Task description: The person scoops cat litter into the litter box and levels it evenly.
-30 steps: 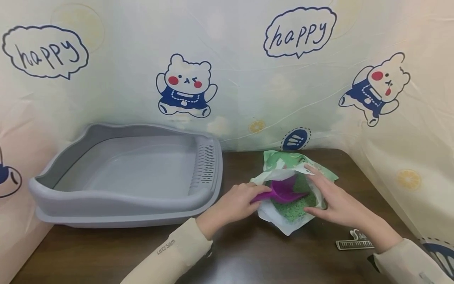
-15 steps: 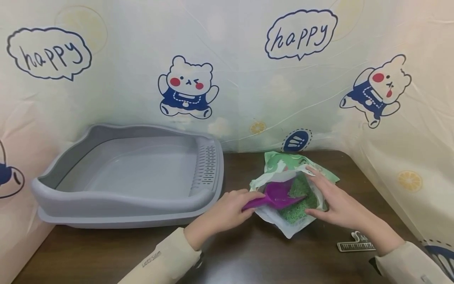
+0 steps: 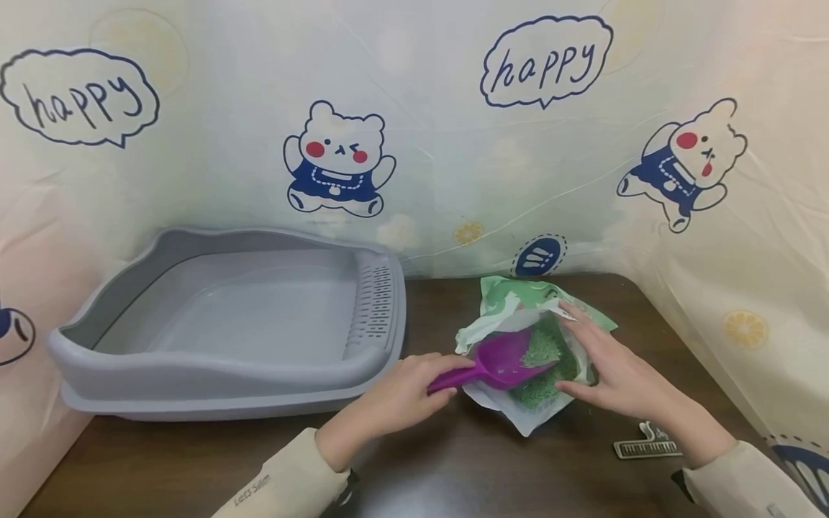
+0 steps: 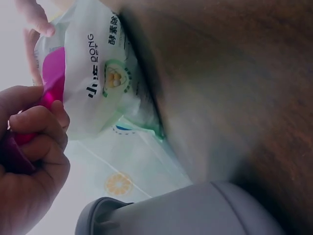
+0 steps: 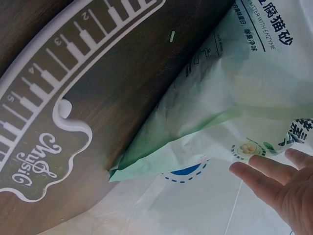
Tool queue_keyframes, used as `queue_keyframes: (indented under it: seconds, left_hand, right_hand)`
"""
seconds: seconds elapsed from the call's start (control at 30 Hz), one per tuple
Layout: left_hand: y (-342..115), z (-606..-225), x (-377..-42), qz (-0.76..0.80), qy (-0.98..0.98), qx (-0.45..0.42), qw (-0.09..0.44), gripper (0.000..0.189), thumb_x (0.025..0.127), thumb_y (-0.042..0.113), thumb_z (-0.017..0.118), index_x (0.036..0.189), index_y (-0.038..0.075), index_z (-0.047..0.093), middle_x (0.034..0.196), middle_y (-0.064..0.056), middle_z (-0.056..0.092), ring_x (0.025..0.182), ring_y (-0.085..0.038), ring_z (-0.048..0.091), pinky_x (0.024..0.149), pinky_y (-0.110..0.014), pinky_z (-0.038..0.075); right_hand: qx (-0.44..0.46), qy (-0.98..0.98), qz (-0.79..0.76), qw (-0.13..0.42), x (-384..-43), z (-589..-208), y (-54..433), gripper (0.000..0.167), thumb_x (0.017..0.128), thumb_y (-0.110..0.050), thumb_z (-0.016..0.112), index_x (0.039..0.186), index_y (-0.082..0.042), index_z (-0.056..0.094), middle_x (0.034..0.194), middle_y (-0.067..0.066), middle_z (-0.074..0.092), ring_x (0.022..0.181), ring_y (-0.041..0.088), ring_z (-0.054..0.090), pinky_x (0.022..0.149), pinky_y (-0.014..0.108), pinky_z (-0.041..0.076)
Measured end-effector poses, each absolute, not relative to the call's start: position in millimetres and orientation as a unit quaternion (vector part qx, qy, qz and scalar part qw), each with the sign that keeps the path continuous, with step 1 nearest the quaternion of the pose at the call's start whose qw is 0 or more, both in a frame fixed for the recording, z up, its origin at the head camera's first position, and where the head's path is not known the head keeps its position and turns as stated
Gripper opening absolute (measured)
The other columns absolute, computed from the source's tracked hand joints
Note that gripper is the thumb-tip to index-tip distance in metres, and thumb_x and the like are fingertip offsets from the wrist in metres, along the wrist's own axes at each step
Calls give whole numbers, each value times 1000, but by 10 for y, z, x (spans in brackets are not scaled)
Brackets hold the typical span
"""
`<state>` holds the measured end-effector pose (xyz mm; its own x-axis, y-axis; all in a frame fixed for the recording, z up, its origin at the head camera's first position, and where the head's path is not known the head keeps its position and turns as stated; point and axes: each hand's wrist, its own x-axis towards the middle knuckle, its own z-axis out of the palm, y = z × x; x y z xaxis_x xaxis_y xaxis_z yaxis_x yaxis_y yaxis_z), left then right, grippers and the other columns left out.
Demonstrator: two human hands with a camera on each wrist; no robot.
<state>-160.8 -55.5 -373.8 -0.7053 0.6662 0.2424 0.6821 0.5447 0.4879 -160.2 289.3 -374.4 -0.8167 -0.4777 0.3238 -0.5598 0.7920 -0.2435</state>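
Observation:
My left hand [image 3: 401, 396] grips the handle of a purple scoop [image 3: 505, 360], fingers curled round it, as the left wrist view also shows. Green pellet litter [image 3: 541, 348] lies in the front of the scoop's bowl, which is inside the mouth of a white and green bag [image 3: 512, 417]. More green pellets fill the bag beneath it. At the bag's right rim rests my right hand [image 3: 615, 370], fingers spread and fairly straight. Its thumb reaches over the opening, and in the right wrist view the fingers [image 5: 261, 178] lie against the printed side of the bag.
A large grey litter tray [image 3: 227, 367] with a slotted ledge stands on the left of the brown table [image 3: 440, 460]. To the right lies a piano-key clip marked "Music" [image 3: 648, 449], near my right forearm. One stray pellet [image 5: 172, 36] is on the table beside the bag.
My left hand has drawn the scoop back to the left, toward the bag's rim, and pellets now show in its bowl. The right hand stays at the bag.

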Motion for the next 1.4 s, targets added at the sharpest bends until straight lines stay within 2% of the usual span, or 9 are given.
queue_keyframes:
  seconds: [0.33, 0.63, 1.0, 1.4]
  left_hand:
    - [-584, -3705, -1552, -316, -869, -380, 20, 42, 93, 17, 68, 133, 26, 61, 114, 2, 69, 89, -9, 59, 78, -25, 51]
    - [-644, -3649, -1529, -341, -866, -364, -22, 44, 94, 17, 67, 136, 28, 59, 115, 2, 68, 91, -10, 59, 77, -23, 51]
    - [-736, -3620, -1482, -326, -870, -370, 7, 44, 92, 16, 68, 134, 26, 61, 103, 6, 67, 82, -8, 56, 71, -22, 49]
    - [-825, -3565, -1404, -327, -868, -373, 21, 45, 92, 16, 69, 134, 31, 61, 104, 6, 67, 83, -8, 56, 70, -22, 49]
  right_hand:
    - [281, -935, 179, 125, -1600, -3754, 2874, 100, 77, -36, 85, 155, -12, 28, 164, 14, 22, 134, 43, 44, 94, 59, 50]
    - [274, -936, 188, 117, -1605, -3754, 2873, 99, 77, -37, 85, 155, -13, 28, 163, 15, 22, 134, 44, 44, 92, 59, 51]
    - [280, -934, 185, 122, -1620, -3770, 2893, 98, 77, -35, 85, 154, -10, 30, 163, 15, 22, 134, 45, 43, 94, 60, 49]
    - [282, -933, 187, 123, -1633, -3785, 2908, 97, 76, -35, 86, 153, -9, 32, 164, 14, 22, 135, 46, 42, 94, 61, 49]
